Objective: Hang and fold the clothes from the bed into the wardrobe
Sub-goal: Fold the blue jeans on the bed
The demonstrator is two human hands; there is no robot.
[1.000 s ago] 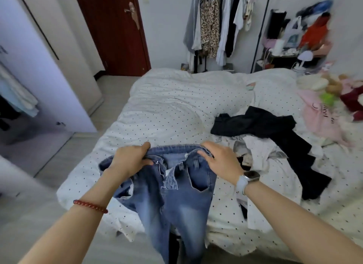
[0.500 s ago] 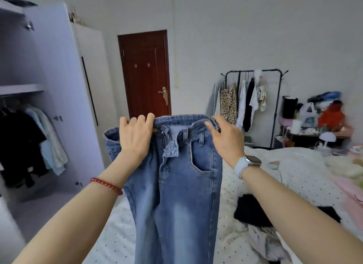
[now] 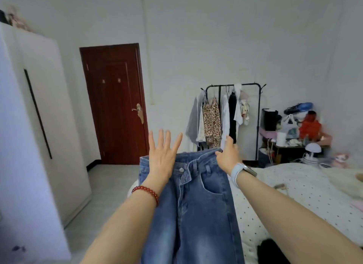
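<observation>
The jeans (image 3: 196, 204) hang in the air in front of the person, waistband up and legs dropping out of view below, over the near edge of the bed (image 3: 294, 187) and the floor beside it. The right hand (image 3: 227, 157) pinches the waistband at its right end, fingers curled over the top edge. The left hand (image 3: 163, 157) is spread wide, fingers straight and fanned, its palm toward the left half of the waistband; whether the palm touches the denim or is just off it I cannot tell, but it grips nothing.

Denim like this is likely fairly heavy for a garment, thick and limp rather than stiff, not slippery and not fragile. Held by one corner, the weight will probably pull the waistband askew, so the firm, seamed waistband is the place to hold, one hand at each end, or by the belt loops near the button.

The wardrobe (image 3: 39, 126) stands at the left with the doors in view shut, so its contents cannot be seen; some things sit on top, too blurred to name. A clothes rack (image 3: 235, 86) against the far wall carries several hanging garments, among them a leopard-print top and white and black pieces. A dark garment (image 3: 273, 250) lies on the bed at the lower right.
</observation>
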